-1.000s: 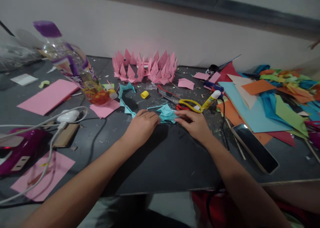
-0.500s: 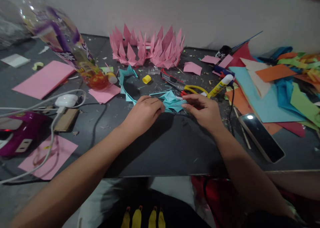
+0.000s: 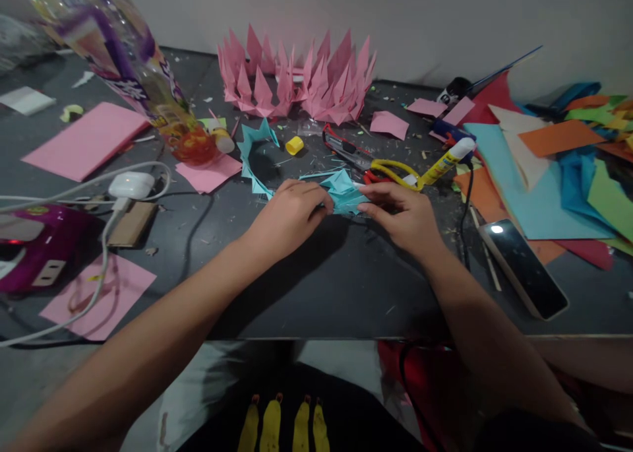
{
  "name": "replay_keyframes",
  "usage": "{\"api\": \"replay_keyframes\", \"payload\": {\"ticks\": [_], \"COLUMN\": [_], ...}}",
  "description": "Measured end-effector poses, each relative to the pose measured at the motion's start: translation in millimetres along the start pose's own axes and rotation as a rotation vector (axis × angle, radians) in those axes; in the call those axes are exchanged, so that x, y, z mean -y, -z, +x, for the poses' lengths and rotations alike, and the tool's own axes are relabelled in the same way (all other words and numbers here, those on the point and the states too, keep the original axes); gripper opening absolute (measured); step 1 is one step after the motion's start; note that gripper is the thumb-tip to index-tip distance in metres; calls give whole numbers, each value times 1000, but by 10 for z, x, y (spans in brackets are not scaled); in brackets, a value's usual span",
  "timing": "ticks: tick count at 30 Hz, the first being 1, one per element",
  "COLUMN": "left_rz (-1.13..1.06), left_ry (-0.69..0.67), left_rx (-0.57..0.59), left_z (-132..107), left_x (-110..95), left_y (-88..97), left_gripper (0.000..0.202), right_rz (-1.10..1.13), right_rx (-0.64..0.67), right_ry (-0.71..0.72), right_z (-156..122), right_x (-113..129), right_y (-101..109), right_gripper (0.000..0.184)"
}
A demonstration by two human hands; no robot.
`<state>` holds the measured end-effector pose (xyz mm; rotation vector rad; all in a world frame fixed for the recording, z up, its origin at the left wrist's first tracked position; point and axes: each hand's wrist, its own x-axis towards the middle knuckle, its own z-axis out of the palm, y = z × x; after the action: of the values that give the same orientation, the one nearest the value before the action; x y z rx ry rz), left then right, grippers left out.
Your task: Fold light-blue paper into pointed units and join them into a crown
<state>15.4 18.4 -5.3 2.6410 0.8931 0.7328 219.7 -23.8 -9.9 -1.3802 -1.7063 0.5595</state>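
A folded light-blue paper strip (image 3: 341, 188) with pointed pieces lies between my hands over the dark table. Its left part curls away behind my left hand in a spiky arc. My left hand (image 3: 299, 211) pinches the strip near its middle, the fingertips partly hidden. At the strip's right end, my right hand (image 3: 400, 211) grips the folded paper between thumb and fingers. Just behind lie a red-and-grey box cutter (image 3: 349, 152), yellow-handled scissors (image 3: 393, 171) and a yellow glue stick (image 3: 448, 163). A small yellow cap (image 3: 295, 146) sits near the arc.
Two pink paper crowns (image 3: 264, 96) stand at the back. A tilted plastic bottle (image 3: 163, 89), pink paper sheets (image 3: 86, 142), a white charger (image 3: 131, 185) and a purple device (image 3: 44, 251) are on the left. Coloured paper (image 3: 534, 194) and a phone (image 3: 525, 268) lie right.
The whole view has shifted slightly, with the table's things appearing a little higher. Both hands stay on the blue paper strip, whose pointed folds sit at a slightly different angle.
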Motion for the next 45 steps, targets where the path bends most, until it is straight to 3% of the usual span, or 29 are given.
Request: {"api": "replay_keyframes", "payload": {"ticks": [38,45], "left_rz": [-104,-118], "left_ry": [18,29], "left_rx": [15,28], "left_z": [3,4], "left_x": [-49,-61], "left_y": [24,39], "left_gripper": [17,16], "right_rz": [-251,-203], "right_rx": [104,115], "right_ry": [207,244], "right_z": [-7,0], "right_x": [-33,-41], "right_y": [6,16], "right_gripper": [18,18]}}
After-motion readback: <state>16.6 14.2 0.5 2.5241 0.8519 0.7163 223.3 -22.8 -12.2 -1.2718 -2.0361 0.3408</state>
